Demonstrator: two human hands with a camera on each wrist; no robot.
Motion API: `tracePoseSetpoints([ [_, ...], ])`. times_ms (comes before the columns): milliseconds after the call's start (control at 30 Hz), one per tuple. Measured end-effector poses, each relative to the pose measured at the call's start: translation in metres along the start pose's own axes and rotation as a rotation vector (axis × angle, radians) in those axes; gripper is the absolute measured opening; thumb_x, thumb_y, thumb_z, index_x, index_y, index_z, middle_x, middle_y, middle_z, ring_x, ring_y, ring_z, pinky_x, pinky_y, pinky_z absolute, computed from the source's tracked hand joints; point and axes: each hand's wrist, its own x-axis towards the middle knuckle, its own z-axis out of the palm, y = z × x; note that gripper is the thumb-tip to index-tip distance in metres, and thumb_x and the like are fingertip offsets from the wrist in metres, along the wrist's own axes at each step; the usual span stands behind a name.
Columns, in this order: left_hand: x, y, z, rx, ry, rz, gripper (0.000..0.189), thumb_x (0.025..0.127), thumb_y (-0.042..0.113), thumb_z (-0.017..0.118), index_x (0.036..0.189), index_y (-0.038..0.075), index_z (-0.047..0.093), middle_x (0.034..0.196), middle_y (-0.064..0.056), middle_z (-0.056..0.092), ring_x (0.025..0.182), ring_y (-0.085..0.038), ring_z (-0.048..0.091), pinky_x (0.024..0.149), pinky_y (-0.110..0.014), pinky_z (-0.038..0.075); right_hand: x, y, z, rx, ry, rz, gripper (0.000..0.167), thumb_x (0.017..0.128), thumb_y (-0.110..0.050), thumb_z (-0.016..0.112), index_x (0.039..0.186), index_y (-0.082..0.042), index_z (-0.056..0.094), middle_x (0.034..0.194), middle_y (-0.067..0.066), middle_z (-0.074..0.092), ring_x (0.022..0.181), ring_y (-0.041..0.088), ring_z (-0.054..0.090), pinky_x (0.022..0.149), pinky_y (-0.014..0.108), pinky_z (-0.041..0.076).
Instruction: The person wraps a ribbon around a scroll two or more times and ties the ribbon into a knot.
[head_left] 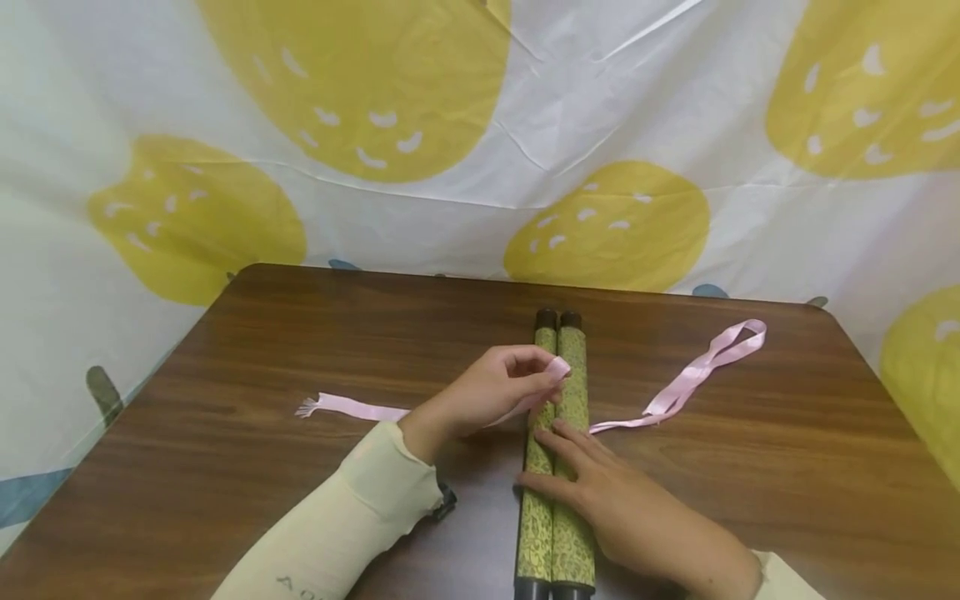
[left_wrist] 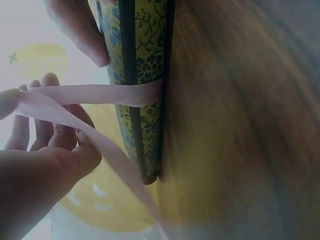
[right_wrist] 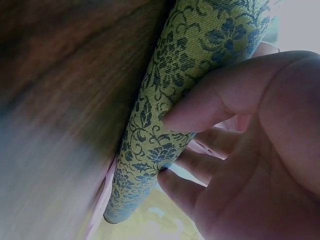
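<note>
A two-roller scroll [head_left: 574, 350] in yellow-green brocade with dark end knobs lies lengthwise on the table. A pink ribbon [head_left: 701, 375] runs beneath or around it, with a looped length to the right and a frayed end to the left. My left hand [head_left: 487, 387] pinches the ribbon between thumb and fingers just above the left roller. In the left wrist view the ribbon [left_wrist: 95, 94] passes across the scroll [left_wrist: 150, 45] to those fingertips and doubles back down. My right hand [head_left: 630, 500] rests across both rollers with fingers extended, its thumb [right_wrist: 192, 112] against the brocade.
The dark wood table [head_left: 315, 333] has rounded far corners. Behind it hangs a white cloth [head_left: 420, 221] with large yellow fruit shapes. A black strap piece [head_left: 445, 502] shows at the left sleeve's cuff.
</note>
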Motion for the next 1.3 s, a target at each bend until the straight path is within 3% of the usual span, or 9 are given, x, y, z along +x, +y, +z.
tracePoseSetpoints([
  [300,-0.001,-0.002,0.002,0.095,0.058,-0.003,0.032,0.095,0.023,0.070,0.120,0.003,0.068,0.105,-0.013,0.071,0.088,-0.011,0.066,0.071,-0.023,0.055,0.000,-0.001,0.000,-0.003,0.005,-0.001,0.081,0.075,0.015,0.061,0.143,-0.029,0.055,0.159,0.015,0.037,0.146,0.040,0.033,0.112,0.056,0.039],
  [500,-0.002,-0.003,0.002,-0.023,0.070,-0.029,0.039,0.091,0.015,0.074,0.126,0.005,0.060,0.099,-0.011,0.074,0.083,-0.015,0.070,0.071,-0.024,0.056,0.001,0.000,-0.003,0.021,-0.003,-0.009,0.076,0.079,0.015,0.058,0.143,-0.027,0.055,0.158,0.014,0.038,0.146,0.038,0.035,0.111,0.055,0.040],
  [667,0.000,-0.003,0.002,-0.049,0.086,-0.068,0.043,0.089,0.015,0.076,0.128,0.005,0.063,0.101,-0.019,0.074,0.081,-0.015,0.072,0.067,-0.023,0.056,-0.002,0.012,-0.015,0.007,0.154,-0.001,0.053,0.079,0.004,0.066,0.126,-0.019,0.066,0.135,0.009,0.059,0.119,0.028,0.061,0.096,0.046,0.054],
  [733,0.001,-0.004,0.002,-0.051,0.093,-0.094,0.037,0.088,0.019,0.078,0.120,0.004,0.068,0.103,-0.021,0.074,0.082,-0.016,0.072,0.068,-0.023,0.057,-0.004,0.022,-0.021,-0.010,0.212,0.054,0.041,0.077,0.000,0.071,0.115,-0.016,0.069,0.118,0.006,0.064,0.103,0.022,0.066,0.087,0.042,0.057],
  [800,0.001,-0.005,0.003,-0.046,0.101,-0.111,0.031,0.087,0.022,0.079,0.111,0.003,0.071,0.103,-0.021,0.074,0.081,-0.016,0.072,0.068,-0.023,0.057,-0.007,0.035,-0.026,-0.019,0.216,0.156,0.032,0.078,-0.002,0.073,0.108,-0.013,0.070,0.108,0.004,0.066,0.093,0.022,0.067,0.079,0.042,0.058],
  [933,0.006,-0.005,0.009,-0.029,0.103,-0.112,0.026,0.087,0.021,0.079,0.104,0.002,0.073,0.095,-0.015,0.076,0.079,-0.016,0.072,0.066,-0.021,0.056,-0.010,0.062,-0.023,-0.027,0.148,0.337,0.023,0.079,-0.006,0.075,0.101,-0.012,0.070,0.097,0.004,0.063,0.076,0.021,0.065,0.062,0.042,0.056],
  [1000,0.007,-0.005,0.011,-0.017,0.100,-0.101,0.024,0.088,0.019,0.078,0.104,0.002,0.073,0.093,-0.013,0.076,0.079,-0.016,0.072,0.067,-0.021,0.057,-0.010,0.071,-0.018,-0.030,0.104,0.386,0.021,0.079,-0.006,0.074,0.098,-0.012,0.069,0.093,0.005,0.061,0.070,0.021,0.063,0.056,0.042,0.053],
  [1133,0.008,-0.005,0.015,0.003,0.091,-0.085,0.023,0.089,0.019,0.077,0.104,0.001,0.073,0.092,-0.011,0.075,0.078,-0.014,0.071,0.068,-0.023,0.057,-0.013,0.082,-0.010,-0.036,0.028,0.432,0.016,0.075,-0.003,0.071,0.084,-0.012,0.062,0.083,0.004,0.057,0.062,0.018,0.055,0.049,0.038,0.045],
  [1300,0.009,-0.004,0.019,-0.016,0.084,-0.090,0.025,0.089,0.021,0.077,0.104,0.002,0.073,0.090,-0.006,0.072,0.078,-0.013,0.069,0.068,-0.023,0.057,-0.021,0.084,-0.015,-0.011,-0.023,0.424,0.015,0.073,-0.005,0.069,0.072,-0.016,0.059,0.073,-0.003,0.053,0.058,0.012,0.047,0.049,0.030,0.039],
])
